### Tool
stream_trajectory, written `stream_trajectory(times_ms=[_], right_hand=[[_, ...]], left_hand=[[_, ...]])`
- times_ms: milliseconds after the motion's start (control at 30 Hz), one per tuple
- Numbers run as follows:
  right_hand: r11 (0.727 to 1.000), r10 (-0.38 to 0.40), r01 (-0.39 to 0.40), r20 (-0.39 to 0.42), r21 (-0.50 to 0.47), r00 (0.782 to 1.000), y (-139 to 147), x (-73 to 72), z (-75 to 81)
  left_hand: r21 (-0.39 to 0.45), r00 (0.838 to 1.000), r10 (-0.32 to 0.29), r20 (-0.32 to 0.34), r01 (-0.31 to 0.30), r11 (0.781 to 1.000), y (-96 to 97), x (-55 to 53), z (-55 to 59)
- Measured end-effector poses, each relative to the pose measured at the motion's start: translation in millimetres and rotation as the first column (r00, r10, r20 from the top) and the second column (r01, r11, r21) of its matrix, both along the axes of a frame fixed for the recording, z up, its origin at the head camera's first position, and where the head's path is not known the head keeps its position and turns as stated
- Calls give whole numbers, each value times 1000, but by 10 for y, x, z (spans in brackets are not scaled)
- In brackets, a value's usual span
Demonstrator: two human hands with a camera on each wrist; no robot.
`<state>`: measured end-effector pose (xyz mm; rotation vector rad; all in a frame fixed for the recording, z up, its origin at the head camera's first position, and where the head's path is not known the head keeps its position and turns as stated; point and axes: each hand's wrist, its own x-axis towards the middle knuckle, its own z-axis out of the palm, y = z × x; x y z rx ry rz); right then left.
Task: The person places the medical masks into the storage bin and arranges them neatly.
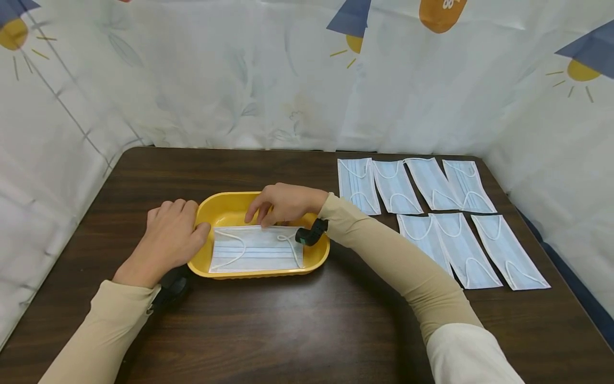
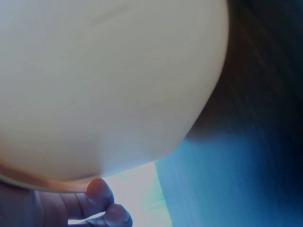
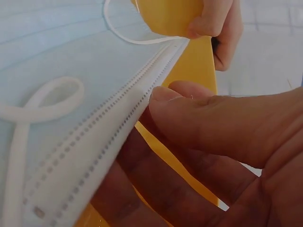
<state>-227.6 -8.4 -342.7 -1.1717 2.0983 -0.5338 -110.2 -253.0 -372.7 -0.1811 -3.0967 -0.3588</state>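
Observation:
A yellow plastic tray (image 1: 225, 208) sits on the table, left of the middle. My left hand (image 1: 170, 234) grips its left end; in the left wrist view fingertips (image 2: 99, 194) curl at the rim. Inside the tray lies a pale blue face mask (image 1: 259, 256) with white ear loops. At its far edge my right hand (image 1: 290, 202) pinches the mask, and the right wrist view shows the thumb (image 3: 180, 116) on top with fingers beneath the edge. Whether other masks lie under this one is hidden.
Several more face masks (image 1: 462, 248) lie in two rows at the right of the dark wooden table (image 1: 268, 325). White patterned cloth (image 1: 206, 80) hangs behind the table and along both sides.

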Motion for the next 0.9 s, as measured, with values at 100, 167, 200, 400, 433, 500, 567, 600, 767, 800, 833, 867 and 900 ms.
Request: stream_trajectory(times_ms=[100,167,200,400,433,500,567,600,767,800,833,867,900], right_hand=[[1000,-21,21,21,-4,1000,17,6,19],[999,-33,33,33,-5,999,26,12,33],[999,-36,36,36,-8,999,30,16,38],[999,-38,39,28,-17,999,52,30,62],[999,-40,40,28,-18,999,56,31,64],[999,-43,44,35,-18,998,66,36,70],[999,-44,45,39,-19,998,74,37,72],[999,-45,46,44,-22,998,79,38,72],[998,-42,45,49,-53,998,110,40,85],[997,-42,45,51,-60,998,116,41,88],[997,-41,44,49,-66,998,123,42,92],[997,-40,43,48,-72,998,129,41,92],[996,-38,42,50,-75,998,134,40,92]], left_hand=[[-2,1000,-1,4,1,1000,4,-1,3],[0,1000,0,6,0,1000,7,0,3],[1,1000,0,7,0,1000,9,1,3],[4,1000,-2,7,2,1000,17,2,5],[4,1000,-2,8,2,1000,17,2,5],[4,1000,-4,9,4,1000,16,0,5],[5,1000,-4,14,4,1000,16,0,7],[5,1000,-3,16,3,1000,16,0,7],[0,1000,5,22,-5,1000,21,1,9],[0,1000,6,21,-6,1000,21,2,9],[0,1000,6,19,-6,1000,19,4,9],[1,1000,7,17,-7,1000,18,6,9],[3,1000,7,14,-7,1000,16,8,8]])
